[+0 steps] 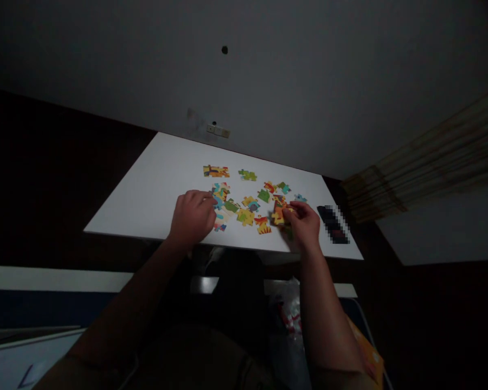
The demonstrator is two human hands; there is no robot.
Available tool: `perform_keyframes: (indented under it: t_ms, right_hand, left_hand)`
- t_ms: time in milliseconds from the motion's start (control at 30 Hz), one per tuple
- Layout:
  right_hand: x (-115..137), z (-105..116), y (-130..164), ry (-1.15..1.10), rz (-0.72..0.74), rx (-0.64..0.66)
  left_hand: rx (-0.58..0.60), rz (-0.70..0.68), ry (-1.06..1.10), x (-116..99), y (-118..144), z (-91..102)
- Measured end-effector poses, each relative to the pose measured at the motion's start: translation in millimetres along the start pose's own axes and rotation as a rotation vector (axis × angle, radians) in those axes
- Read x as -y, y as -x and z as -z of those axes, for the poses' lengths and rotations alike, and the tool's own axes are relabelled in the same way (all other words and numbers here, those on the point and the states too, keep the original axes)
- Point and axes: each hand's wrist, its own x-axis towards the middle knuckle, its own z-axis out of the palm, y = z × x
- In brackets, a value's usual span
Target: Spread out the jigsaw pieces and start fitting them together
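Note:
My right hand (306, 223) pinches an orange and yellow jigsaw puzzle piece (278, 212) between thumb and fingers, just over the white table. On the left, my left hand (192, 218) is curled, its fingertips against a cluster of blue and multicoloured puzzle pieces (219, 201); whether it grips one is hidden. Between the hands lie a green piece (231, 206), a yellow piece (245, 217) and a red-and-yellow piece (262, 225). Farther back are a joined orange and yellow strip (216, 171) and some joined green pieces (248, 175).
The white table (146, 184) stands against a grey wall with a socket (218, 130). A dark, blurred-out object (333, 224) lies at the table's right end. Below the near edge is a clear plastic bag (287, 309). A curtain (390, 184) hangs at right.

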Motion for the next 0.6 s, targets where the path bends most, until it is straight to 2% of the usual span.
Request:
perform_keyframes:
  t_ms: [67, 167, 267, 367, 600]
  right_hand:
    - [-9, 5, 14, 0.033, -0.022, 0.075]
    - [-15, 4, 26, 0.119, -0.005, 0.129]
    - [-15, 0, 30, 0.181, 0.005, 0.121]
    - [-14, -2, 31, 0.204, 0.006, 0.101]
    - [-7, -9, 29, 0.266, 0.037, 0.118]
  left_hand:
    - [0.054, -0.106, 0.011, -31, 6, -10.2]
    - [0.212, -0.321, 0.053, -78, 17, -36.1]
    - [0.283, -0.403, 0.063, -106, 25, -59.5]
    - [0.31, -0.394, 0.059, -110, 27, -68.6]
    - [0.34, -0.367, 0.079, -104, 28, -67.7]
